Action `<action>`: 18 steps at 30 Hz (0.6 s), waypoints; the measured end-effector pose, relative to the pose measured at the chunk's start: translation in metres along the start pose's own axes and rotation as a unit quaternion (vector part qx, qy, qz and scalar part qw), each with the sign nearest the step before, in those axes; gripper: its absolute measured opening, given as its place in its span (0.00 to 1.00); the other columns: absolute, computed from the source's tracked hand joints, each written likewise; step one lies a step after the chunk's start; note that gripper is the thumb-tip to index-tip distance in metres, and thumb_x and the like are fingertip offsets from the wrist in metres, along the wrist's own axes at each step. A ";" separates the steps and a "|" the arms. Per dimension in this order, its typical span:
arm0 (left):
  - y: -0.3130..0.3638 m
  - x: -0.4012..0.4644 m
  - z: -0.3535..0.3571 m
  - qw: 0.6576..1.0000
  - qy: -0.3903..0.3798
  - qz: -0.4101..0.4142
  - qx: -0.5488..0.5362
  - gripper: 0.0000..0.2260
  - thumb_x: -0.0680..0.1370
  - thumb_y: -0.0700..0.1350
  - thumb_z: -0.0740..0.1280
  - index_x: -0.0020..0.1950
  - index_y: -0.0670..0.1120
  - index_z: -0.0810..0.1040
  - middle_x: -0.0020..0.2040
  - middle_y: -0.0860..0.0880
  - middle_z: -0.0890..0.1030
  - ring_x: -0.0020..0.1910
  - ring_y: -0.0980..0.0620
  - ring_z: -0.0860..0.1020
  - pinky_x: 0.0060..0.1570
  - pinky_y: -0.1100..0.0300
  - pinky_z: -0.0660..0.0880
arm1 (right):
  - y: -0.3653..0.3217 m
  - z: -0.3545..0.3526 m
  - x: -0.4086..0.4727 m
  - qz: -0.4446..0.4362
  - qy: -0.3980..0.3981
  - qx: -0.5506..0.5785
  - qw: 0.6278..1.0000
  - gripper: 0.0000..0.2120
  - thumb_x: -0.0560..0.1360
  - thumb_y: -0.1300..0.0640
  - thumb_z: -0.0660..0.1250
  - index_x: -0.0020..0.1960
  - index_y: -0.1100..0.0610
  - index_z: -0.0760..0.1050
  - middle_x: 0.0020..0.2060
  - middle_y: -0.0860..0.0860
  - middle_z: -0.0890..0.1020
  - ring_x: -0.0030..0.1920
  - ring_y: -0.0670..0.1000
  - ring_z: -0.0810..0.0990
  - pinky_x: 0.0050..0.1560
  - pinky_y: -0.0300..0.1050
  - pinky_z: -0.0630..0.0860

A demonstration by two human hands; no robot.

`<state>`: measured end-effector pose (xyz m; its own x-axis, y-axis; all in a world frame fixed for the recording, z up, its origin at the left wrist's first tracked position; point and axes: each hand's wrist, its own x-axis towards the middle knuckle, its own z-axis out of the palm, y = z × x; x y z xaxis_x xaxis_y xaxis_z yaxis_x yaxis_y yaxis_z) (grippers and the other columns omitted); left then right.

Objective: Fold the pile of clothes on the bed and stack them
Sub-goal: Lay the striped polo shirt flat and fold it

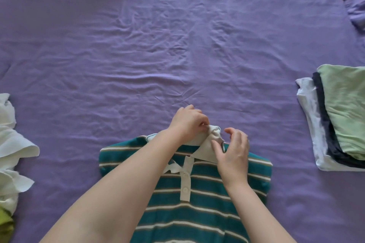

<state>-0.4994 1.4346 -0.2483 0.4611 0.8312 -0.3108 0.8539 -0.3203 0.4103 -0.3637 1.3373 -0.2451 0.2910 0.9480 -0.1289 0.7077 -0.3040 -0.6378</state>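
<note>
On the purple-sheeted bed [177, 45], both hands pinch the teal striped knit polo shirt's white collar [207, 150]: left grip [187, 122], right grip [233, 150]. Flatten it evenly before folding.

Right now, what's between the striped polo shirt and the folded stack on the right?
In the head view, only bare, wrinkled purple sheet lies between the striped polo shirt and the folded stack; nothing else sits there.

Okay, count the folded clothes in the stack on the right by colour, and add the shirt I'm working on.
Light green garment, top of the stack: 1
Dark navy garment: 1
White garment, bottom: 1
Teal striped polo shirt, being handled: 1
Total: 4
</note>
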 end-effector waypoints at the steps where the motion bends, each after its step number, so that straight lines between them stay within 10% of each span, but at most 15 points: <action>1: -0.001 0.002 0.001 1.000 -0.001 0.002 -0.013 0.11 0.78 0.53 0.64 0.56 0.52 0.81 0.55 0.52 0.79 0.55 0.48 0.70 0.52 0.54 0.67 | 0.003 -0.001 -0.004 -0.015 0.012 -0.022 1.000 0.15 0.73 0.54 0.70 0.58 0.54 0.71 0.55 0.51 0.72 0.52 0.47 0.71 0.49 0.34 0.68; 4: -0.002 0.005 0.002 0.998 -0.017 -0.003 -0.061 0.10 0.77 0.52 0.66 0.53 0.51 0.83 0.49 0.52 0.79 0.51 0.49 0.69 0.53 0.55 0.69 | 0.005 0.004 -0.023 -0.021 -0.024 -0.047 0.998 0.11 0.74 0.47 0.68 0.51 0.52 0.73 0.46 0.47 0.74 0.43 0.47 0.75 0.38 0.33 0.70; 7: -0.002 0.005 0.001 0.993 -0.037 -0.019 -0.114 0.09 0.77 0.52 0.67 0.52 0.51 0.83 0.42 0.56 0.77 0.46 0.53 0.69 0.47 0.59 0.67 | 0.003 0.016 -0.032 0.015 -0.029 -0.107 0.994 0.18 0.73 0.42 0.66 0.54 0.54 0.74 0.47 0.48 0.77 0.48 0.49 0.76 0.51 0.46 0.74; 18: -0.002 0.008 0.000 0.980 0.020 -0.166 -0.107 0.10 0.78 0.53 0.65 0.55 0.55 0.82 0.54 0.49 0.78 0.57 0.47 0.74 0.52 0.53 0.73 | 0.014 0.002 -0.054 -0.050 0.011 -0.030 0.998 0.06 0.73 0.62 0.70 0.48 0.55 0.78 0.40 0.47 0.80 0.39 0.47 0.76 0.44 0.41 0.68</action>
<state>-0.4976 1.4423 -0.2519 0.1528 0.8916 -0.4263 0.8832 0.0703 0.4636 -0.3715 1.2817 -0.2486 0.2313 0.9716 -0.0497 0.7706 -0.2141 -0.6003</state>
